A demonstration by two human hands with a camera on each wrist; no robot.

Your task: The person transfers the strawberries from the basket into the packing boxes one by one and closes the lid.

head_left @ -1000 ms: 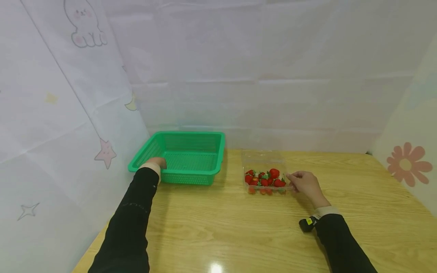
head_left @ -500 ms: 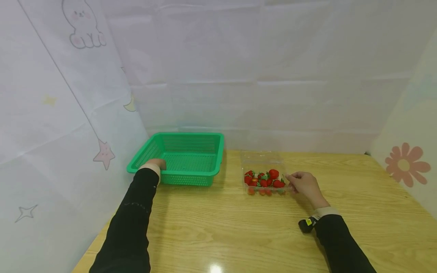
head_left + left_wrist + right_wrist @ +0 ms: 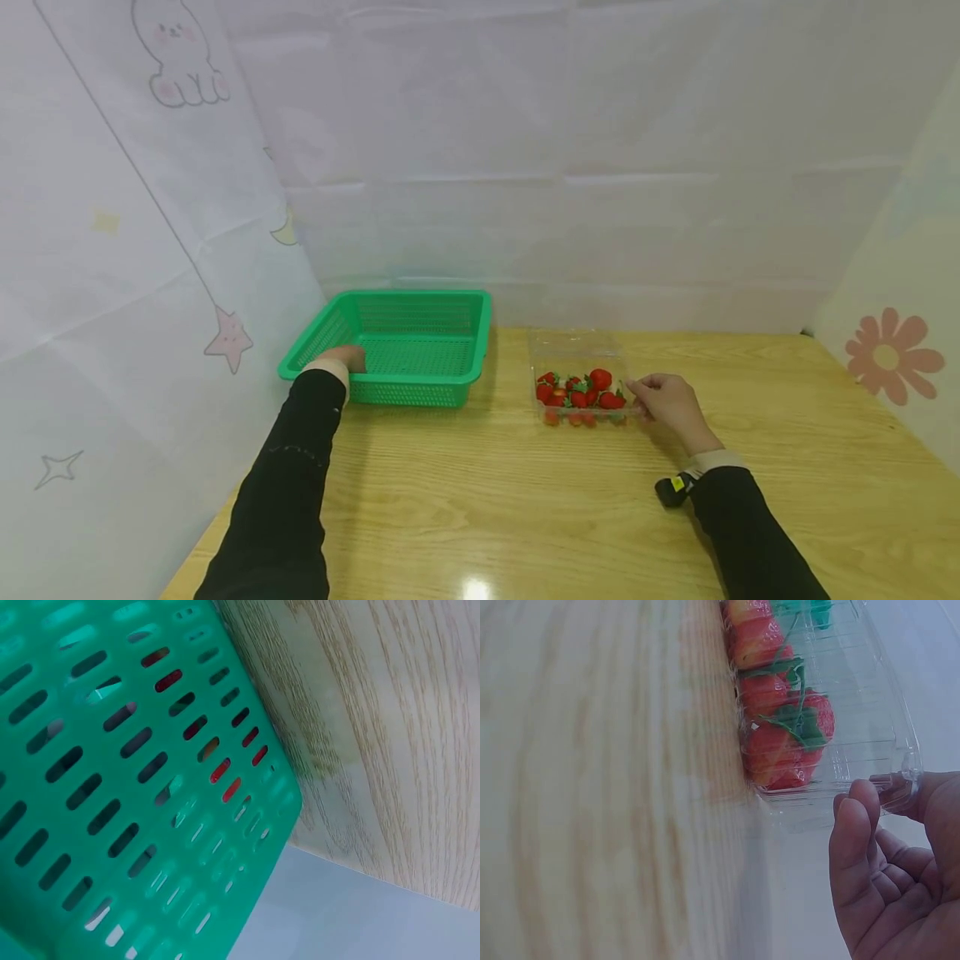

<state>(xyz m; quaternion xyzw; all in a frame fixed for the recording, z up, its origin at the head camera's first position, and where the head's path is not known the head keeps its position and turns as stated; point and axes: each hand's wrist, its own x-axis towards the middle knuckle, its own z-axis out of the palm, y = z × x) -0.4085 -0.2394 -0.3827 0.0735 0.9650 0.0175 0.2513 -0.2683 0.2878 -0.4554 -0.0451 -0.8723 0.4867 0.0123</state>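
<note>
My left hand [image 3: 351, 358] is at the near left rim of a green plastic basket [image 3: 468, 379] and holds it there, its fingers mostly hidden behind the wrist and rim. The left wrist view shows the slotted basket wall [image 3: 169, 742] up close, without the hand. To the right, a clear plastic clamshell box [image 3: 536, 367] with its lid raised holds several red strawberries [image 3: 600, 380] with green leaves. My right hand [image 3: 667, 404] pinches the box's right edge between thumb and fingers. In the right wrist view that hand [image 3: 892, 862] grips the box's rim beside the strawberries [image 3: 784, 750].
The wooden table [image 3: 480, 492] extends in front of both containers and to the right. A pale printed cloth [image 3: 450, 208] rises behind and on both sides. The basket stands close to the back cloth and the left one.
Both hands keep their places on the basket and the box. The head view shifts only very slightly.
</note>
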